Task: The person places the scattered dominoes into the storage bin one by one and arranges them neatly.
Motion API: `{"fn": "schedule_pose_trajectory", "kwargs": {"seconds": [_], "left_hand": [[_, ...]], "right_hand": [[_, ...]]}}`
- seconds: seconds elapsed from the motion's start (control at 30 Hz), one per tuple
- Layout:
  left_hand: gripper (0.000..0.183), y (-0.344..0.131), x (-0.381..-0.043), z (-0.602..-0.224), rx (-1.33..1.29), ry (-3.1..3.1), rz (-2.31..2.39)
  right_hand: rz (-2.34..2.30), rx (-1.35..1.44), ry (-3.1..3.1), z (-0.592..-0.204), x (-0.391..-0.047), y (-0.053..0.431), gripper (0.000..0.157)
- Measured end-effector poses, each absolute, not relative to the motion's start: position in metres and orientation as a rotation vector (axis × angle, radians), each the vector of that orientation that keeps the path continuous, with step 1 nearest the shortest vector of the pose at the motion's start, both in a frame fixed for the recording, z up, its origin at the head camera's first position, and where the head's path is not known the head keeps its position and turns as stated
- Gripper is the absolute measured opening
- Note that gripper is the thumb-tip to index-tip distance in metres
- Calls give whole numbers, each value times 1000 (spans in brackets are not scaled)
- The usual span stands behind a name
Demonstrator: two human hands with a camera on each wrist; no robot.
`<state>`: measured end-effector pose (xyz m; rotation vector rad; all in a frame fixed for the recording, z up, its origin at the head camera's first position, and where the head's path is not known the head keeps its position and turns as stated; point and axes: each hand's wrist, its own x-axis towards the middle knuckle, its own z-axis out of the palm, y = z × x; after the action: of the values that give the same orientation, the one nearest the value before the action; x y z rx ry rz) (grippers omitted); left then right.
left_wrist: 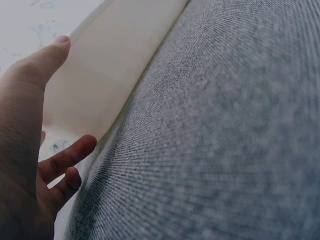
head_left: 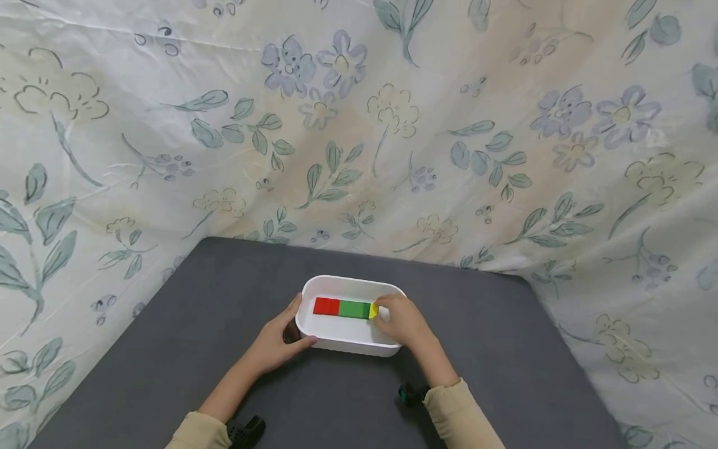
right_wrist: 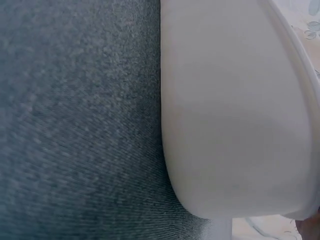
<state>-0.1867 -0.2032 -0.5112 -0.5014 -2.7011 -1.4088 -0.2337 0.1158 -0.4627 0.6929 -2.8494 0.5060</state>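
Note:
A white rectangular plastic box [head_left: 348, 345] with rounded corners sits on the grey table. My left hand [head_left: 273, 342] holds its left end, thumb against the near wall and fingers round the end; the left wrist view shows the thumb and fingertips at the box wall [left_wrist: 107, 65]. Inside lies a row with red [head_left: 326, 306] at the left and a green block [head_left: 353, 309] beside it. At the row's right end my right hand [head_left: 405, 319] pinches a yellow block [head_left: 373, 310], partly hidden by the fingers. The right wrist view shows mostly the box's outer wall [right_wrist: 235, 110].
Dark grey cloth covers the table [head_left: 314, 405]. A floral curtain [head_left: 359, 137] hangs behind it and along both sides. Black wrist straps [head_left: 247, 430] are worn below the sleeves.

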Motion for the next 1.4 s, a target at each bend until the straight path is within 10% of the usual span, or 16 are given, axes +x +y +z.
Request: {"fn": "schedule_pose_trajectory", "kwargs": {"seconds": [1.4], "left_hand": [[105, -205, -179, -511, -517, -2695, -1379]], "right_hand": [[133, 586, -2958, -466, -231, 98, 8]]}}
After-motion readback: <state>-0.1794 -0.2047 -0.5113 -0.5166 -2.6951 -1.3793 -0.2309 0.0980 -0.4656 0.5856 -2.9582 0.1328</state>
